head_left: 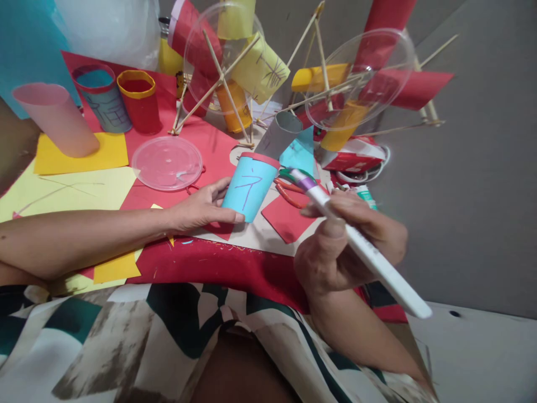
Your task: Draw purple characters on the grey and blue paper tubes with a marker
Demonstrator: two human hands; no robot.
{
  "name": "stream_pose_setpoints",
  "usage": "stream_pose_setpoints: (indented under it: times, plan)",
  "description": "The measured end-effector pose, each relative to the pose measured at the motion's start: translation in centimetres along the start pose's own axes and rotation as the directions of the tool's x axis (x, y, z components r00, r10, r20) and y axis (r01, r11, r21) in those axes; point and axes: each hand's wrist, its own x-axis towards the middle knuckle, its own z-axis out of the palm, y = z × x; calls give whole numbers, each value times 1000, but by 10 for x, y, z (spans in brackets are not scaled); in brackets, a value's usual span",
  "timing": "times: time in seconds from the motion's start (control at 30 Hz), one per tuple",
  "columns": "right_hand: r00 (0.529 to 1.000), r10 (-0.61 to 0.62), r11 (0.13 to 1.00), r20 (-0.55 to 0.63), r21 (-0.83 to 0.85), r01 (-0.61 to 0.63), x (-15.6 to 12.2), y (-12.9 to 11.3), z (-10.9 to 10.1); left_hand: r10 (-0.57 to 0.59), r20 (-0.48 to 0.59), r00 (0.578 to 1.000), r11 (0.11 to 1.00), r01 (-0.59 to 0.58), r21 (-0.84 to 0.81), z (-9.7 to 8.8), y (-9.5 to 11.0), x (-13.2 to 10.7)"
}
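A blue paper cup [251,187] with a red rim and dark pen strokes on its side leans slightly in my left hand [201,208]. The thumb lies along its lower front and the fingers go behind it. My right hand [348,235] grips a white marker [377,263] with a purple band; its tip end points toward the cup, apart from it. Just behind the cup stands a grey tube [281,134]. Green-and-orange-handled tools [289,193] lie between the cup and the marker, partly hidden.
A stick frame with clear discs [361,78] and coloured paper cups rises at the back. At left are a pink cup [59,120], a blue-grey cup [104,101] and a red cup [140,106]. A clear lid [168,162] lies on red paper. A red square [289,218] lies near the front.
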Motion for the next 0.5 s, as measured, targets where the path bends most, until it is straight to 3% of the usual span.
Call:
stream_pose_setpoints:
  times: [0.07,0.13,0.33,0.5]
  plan:
    - [995,-30,1000,-98,0,30,2,7,5,-5,47,999,1000,6,-17,-2,-2,1]
    - [995,8,999,-103,-37,-12,5,14,10,-21,106,994,1000,23,-18,-4,-5,2]
    - [996,87,996,-33,-15,-88,7,26,20,-109,216,970,992,119,-33,-5,-8,0]
    - [999,50,995,-2,-83,-50,5,28,20,-109,243,964,992,122,-37,-6,-9,1]
